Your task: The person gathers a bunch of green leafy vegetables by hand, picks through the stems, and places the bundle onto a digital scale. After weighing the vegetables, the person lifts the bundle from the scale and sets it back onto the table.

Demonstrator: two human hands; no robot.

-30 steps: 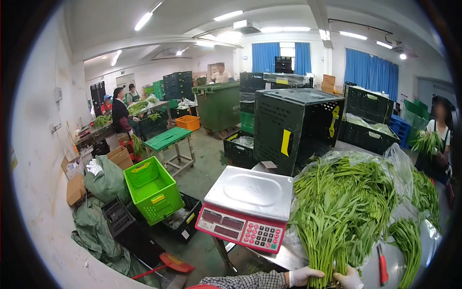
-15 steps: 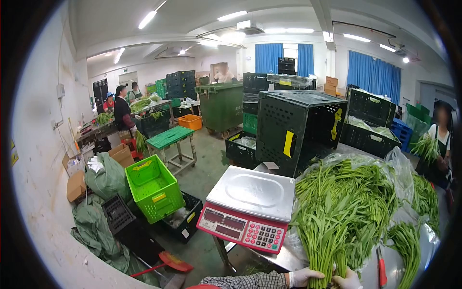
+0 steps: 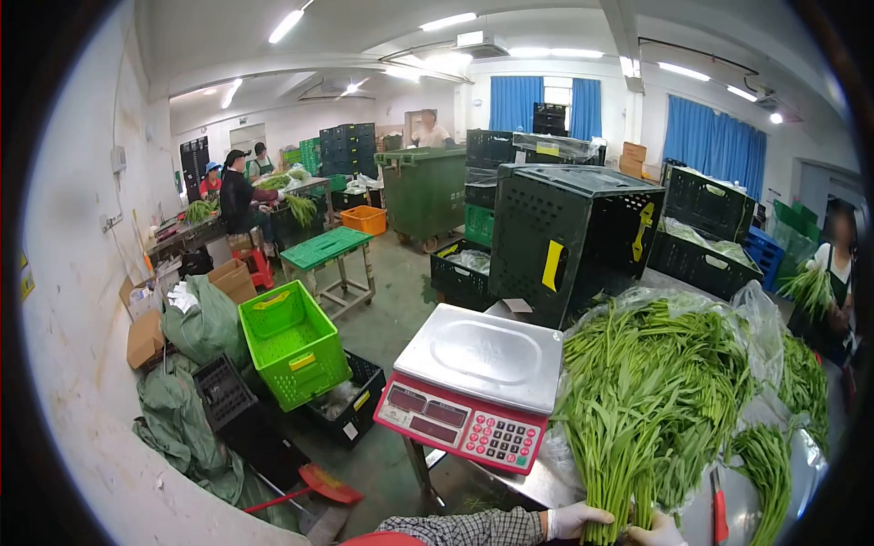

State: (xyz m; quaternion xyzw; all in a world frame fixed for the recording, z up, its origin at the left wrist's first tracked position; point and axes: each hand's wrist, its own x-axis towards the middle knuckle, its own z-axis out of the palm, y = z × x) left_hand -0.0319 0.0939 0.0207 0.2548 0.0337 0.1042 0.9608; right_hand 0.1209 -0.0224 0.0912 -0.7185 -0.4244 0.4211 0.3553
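Note:
At the bottom of the view, my left hand (image 3: 580,520), in a white glove under a checked sleeve, is closed around the stem ends of a bunch of water spinach (image 3: 612,473). My right hand (image 3: 657,530), gloved too, is closed at the stems on the bunch's right side; its fingertips are partly hidden. The bunch's leafy tops merge with a large heap of water spinach (image 3: 678,364) on the metal table (image 3: 537,490). Right of my right hand lies a red-handled knife (image 3: 719,510), and past it a smaller bunch of greens (image 3: 767,469).
A red scale (image 3: 469,391) with a bare steel pan stands left of the heap. Dark crates (image 3: 574,246) rise behind it; a bright green crate (image 3: 296,350) sits at left. A co-worker (image 3: 833,273) at right holds greens; others work at a far-left table.
The view has shifted slightly. My hands stay at the stem ends, almost unmoved. At the far-left table, a co-worker's arms have moved forward over the greens.

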